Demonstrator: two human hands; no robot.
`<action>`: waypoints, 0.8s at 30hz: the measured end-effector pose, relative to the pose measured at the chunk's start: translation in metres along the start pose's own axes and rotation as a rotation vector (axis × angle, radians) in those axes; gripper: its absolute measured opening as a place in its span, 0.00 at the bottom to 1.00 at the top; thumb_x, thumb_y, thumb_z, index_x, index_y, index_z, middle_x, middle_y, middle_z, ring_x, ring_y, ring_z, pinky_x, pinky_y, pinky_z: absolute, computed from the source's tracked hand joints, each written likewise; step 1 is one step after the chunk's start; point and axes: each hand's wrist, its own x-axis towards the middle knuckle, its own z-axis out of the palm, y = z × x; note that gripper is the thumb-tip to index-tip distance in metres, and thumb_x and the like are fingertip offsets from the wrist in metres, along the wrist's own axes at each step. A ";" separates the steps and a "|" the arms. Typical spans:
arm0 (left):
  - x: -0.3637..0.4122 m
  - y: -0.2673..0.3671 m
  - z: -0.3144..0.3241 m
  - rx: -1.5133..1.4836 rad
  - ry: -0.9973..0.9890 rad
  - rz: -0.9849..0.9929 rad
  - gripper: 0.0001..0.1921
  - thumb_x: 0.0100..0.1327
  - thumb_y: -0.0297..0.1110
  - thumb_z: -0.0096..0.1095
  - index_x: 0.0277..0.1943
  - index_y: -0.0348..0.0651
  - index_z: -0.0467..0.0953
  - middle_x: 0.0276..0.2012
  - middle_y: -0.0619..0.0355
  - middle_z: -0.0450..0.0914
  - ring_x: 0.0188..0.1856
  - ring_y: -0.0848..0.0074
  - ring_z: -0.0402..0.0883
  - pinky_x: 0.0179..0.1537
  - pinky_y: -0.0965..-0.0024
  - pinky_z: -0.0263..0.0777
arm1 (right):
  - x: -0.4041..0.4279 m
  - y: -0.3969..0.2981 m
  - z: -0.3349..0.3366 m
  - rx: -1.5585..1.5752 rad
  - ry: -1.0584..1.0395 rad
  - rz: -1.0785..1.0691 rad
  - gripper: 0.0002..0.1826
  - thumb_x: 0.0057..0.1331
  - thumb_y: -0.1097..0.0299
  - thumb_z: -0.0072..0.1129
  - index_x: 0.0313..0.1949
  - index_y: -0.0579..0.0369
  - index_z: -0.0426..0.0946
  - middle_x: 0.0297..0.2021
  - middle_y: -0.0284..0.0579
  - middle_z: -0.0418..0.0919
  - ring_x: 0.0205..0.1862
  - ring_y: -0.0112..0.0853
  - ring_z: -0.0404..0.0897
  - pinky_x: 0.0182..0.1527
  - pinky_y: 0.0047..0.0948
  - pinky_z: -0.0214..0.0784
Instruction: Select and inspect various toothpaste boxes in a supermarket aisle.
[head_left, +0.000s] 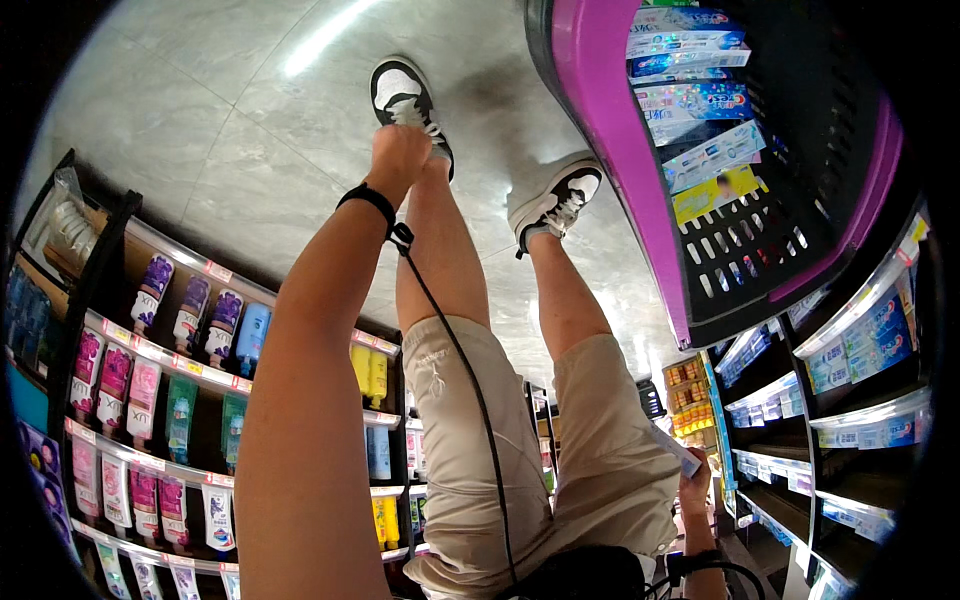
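Note:
My left hand (405, 154) hangs in front of my left shin, near a black and white sneaker (397, 86). Its fingers are curled in, and nothing shows in it. A black band (367, 201) with a cord circles that wrist. Low on the right, beside my shorts, my right hand (696, 484) grips a slim, pale carton (675, 448). Part of that carton is hidden behind the shorts. At upper right stands a black shopping basket with a magenta rim (611, 135). Several Crest toothpaste cartons (694, 101) and a yellow carton (718, 193) lie inside it.
Left of me, a shelf rack (172, 367) holds several Lux bottles (114, 379) and yellow bottles (369, 375). A shelf rack (802, 412) on the right carries blue and white cartons (877, 337). Grey tiled floor (247, 135) runs between them.

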 end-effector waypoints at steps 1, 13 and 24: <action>-0.001 -0.003 0.004 0.020 0.009 -0.036 0.10 0.60 0.43 0.71 0.37 0.47 0.88 0.38 0.53 0.90 0.42 0.63 0.91 0.40 0.60 0.83 | -0.004 0.000 -0.010 0.030 0.033 0.071 0.27 0.64 0.66 0.75 0.58 0.59 0.72 0.45 0.40 0.79 0.43 0.27 0.79 0.41 0.27 0.76; -0.002 -0.007 0.010 -0.096 0.020 -0.056 0.08 0.66 0.32 0.61 0.37 0.41 0.87 0.40 0.46 0.89 0.43 0.56 0.90 0.44 0.55 0.84 | 0.000 0.020 -0.030 0.126 0.190 0.266 0.33 0.62 0.54 0.78 0.59 0.55 0.72 0.44 0.40 0.80 0.38 0.25 0.81 0.23 0.20 0.78; 0.020 -0.002 -0.013 -0.029 -0.237 0.267 0.08 0.64 0.29 0.65 0.41 0.37 0.87 0.43 0.45 0.89 0.48 0.53 0.88 0.49 0.56 0.83 | -0.001 -0.018 -0.006 0.101 0.051 0.287 0.30 0.64 0.55 0.76 0.58 0.56 0.73 0.40 0.38 0.80 0.35 0.23 0.81 0.26 0.21 0.79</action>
